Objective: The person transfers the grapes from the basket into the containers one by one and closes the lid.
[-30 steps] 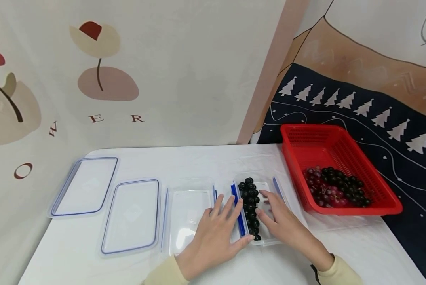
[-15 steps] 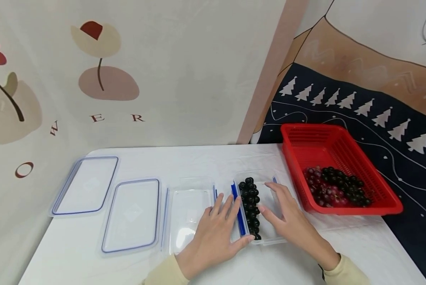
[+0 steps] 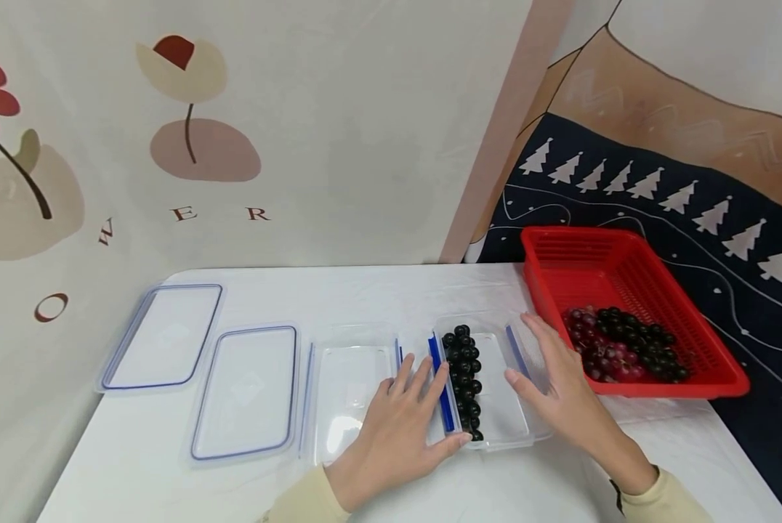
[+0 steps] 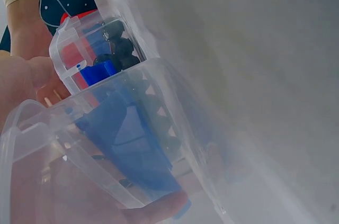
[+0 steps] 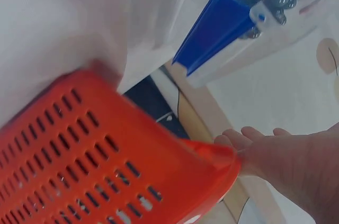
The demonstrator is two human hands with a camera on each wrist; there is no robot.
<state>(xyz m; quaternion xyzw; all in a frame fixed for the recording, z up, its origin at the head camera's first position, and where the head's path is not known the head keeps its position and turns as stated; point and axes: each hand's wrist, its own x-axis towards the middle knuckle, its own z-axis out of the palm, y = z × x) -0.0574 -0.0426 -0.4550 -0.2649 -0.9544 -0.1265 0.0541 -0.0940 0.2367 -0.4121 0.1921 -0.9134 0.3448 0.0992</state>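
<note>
A clear plastic food box (image 3: pixel 505 428) with blue latches holds a bunch of black grapes (image 3: pixel 464 381) along its left side. My left hand (image 3: pixel 400 428) rests with spread fingers against that side, fingertips right at the blue latch (image 3: pixel 445 392). To its left, partly under the forearm, is a second clear box (image 3: pixel 345 363) with no fruit inside. My right hand (image 3: pixel 564 385) hovers by the first box's right edge, thumb and fingers apart, holding nothing. In the right wrist view, the hand (image 5: pixel 288 163) appears beside the red basket (image 5: pixel 122 144).
A red plastic basket (image 3: pixel 581 254) stands at the right with red grapes (image 3: pixel 607 356) and black grapes (image 3: pixel 646 341) in it. Two clear lids (image 3: pixel 243 396) with blue seals lie at the left of the white table (image 3: pixel 430 290). A printed cloth (image 3: pixel 391 109) hangs behind.
My right hand has left the black grapes and moved right, past the box's right edge toward the basket. My left hand stays in place. The head view has shifted slightly.
</note>
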